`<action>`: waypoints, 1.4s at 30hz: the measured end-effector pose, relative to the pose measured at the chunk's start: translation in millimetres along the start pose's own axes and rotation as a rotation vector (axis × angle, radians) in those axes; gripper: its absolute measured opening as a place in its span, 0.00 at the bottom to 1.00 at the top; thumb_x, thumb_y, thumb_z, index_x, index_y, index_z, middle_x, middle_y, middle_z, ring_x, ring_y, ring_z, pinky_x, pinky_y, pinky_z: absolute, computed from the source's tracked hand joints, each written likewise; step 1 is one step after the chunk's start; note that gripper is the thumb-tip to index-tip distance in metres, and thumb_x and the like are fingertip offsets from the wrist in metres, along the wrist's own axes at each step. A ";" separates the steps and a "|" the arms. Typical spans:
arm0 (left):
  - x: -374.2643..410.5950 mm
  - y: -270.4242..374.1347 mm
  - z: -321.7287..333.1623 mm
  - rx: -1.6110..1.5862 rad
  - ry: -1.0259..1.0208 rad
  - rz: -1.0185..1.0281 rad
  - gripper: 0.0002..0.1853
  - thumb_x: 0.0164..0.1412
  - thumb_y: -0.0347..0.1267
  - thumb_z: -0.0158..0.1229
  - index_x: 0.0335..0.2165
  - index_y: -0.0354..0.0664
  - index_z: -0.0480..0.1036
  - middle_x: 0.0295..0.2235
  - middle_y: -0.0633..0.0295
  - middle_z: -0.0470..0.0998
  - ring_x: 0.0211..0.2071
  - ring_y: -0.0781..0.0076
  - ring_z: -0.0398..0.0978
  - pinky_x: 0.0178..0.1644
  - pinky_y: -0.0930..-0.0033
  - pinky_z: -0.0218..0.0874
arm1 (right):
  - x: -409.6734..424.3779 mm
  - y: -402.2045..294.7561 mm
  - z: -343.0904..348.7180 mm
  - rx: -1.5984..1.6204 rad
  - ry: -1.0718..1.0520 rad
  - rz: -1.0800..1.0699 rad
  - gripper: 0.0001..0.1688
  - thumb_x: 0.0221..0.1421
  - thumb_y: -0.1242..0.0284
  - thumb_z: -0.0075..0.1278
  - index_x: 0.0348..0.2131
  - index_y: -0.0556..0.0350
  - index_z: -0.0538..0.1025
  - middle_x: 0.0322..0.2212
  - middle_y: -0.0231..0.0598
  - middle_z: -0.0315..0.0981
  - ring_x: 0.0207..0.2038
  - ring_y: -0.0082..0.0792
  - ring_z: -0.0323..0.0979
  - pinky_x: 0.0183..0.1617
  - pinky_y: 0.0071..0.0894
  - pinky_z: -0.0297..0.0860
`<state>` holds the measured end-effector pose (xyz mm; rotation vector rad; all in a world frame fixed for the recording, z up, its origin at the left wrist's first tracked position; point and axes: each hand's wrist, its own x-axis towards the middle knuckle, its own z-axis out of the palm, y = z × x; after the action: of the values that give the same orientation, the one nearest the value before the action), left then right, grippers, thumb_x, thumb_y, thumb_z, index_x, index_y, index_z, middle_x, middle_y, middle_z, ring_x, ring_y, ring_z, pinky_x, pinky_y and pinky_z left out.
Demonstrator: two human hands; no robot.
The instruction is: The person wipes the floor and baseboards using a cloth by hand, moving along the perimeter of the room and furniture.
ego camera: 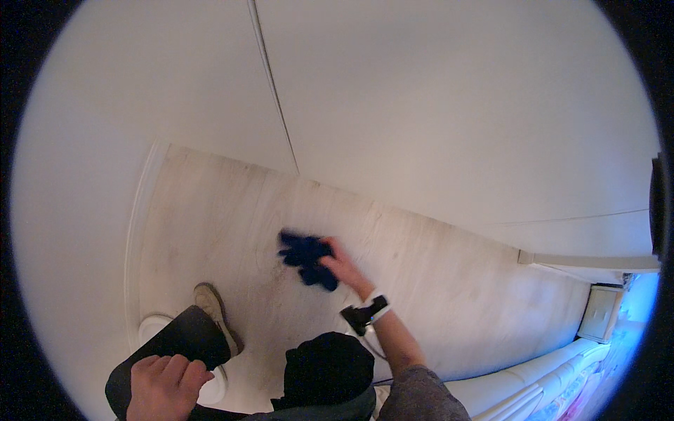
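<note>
My right hand (339, 260) grips a crumpled dark blue cloth (308, 258), blurred, low over or against the pale wood-look floor (416, 273). From this view I cannot tell how firmly the cloth touches the boards. A white band with a dark device (366, 313) sits on the right wrist. My left hand (168, 384) is curled into a loose fist at my dark-trousered knee (179, 337), with nothing visible in it. Below that knee, a beige shoe (213, 310) stands on the floor.
White panels (421, 116) with a vertical seam rise ahead, and a white wall with a baseboard (134, 221) stands left. White rounded objects (213, 387) lie beside my leg. A cream upholstered bed frame (495, 389) runs along the lower right, near a small cabinet (600, 314).
</note>
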<state>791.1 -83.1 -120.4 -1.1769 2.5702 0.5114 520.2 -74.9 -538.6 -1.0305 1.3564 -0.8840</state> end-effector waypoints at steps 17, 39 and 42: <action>48.0 -33.9 54.5 -0.075 -0.151 0.220 0.07 0.48 0.31 0.57 0.29 0.43 0.72 0.26 0.57 0.68 0.27 0.61 0.73 0.28 0.61 0.66 | 5.8 -3.0 -47.1 -0.962 0.431 -0.200 0.32 0.50 0.64 0.53 0.55 0.47 0.66 0.53 0.42 0.62 0.49 0.48 0.62 0.49 0.49 0.62; 233.1 16.5 232.5 -0.447 -0.193 0.295 0.15 0.51 0.36 0.61 0.36 0.40 0.70 0.35 0.56 0.74 0.36 0.57 0.73 0.40 0.63 0.66 | -68.5 -48.5 -29.0 0.488 -0.081 0.308 0.10 0.57 0.69 0.53 0.29 0.58 0.77 0.23 0.33 0.74 0.25 0.24 0.69 0.27 0.24 0.65; 243.9 15.8 243.8 -0.469 -0.098 0.335 0.26 0.50 0.38 0.62 0.48 0.44 0.66 0.47 0.53 0.68 0.47 0.54 0.68 0.49 0.59 0.62 | -66.1 -4.6 -41.9 0.242 0.286 0.169 0.06 0.55 0.72 0.53 0.26 0.55 0.75 0.21 0.30 0.72 0.24 0.23 0.67 0.27 0.24 0.63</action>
<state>647.2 -134.8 -429.9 -0.8075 2.6489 1.2668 475.8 -17.0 -509.9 -0.6110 1.5051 -1.0661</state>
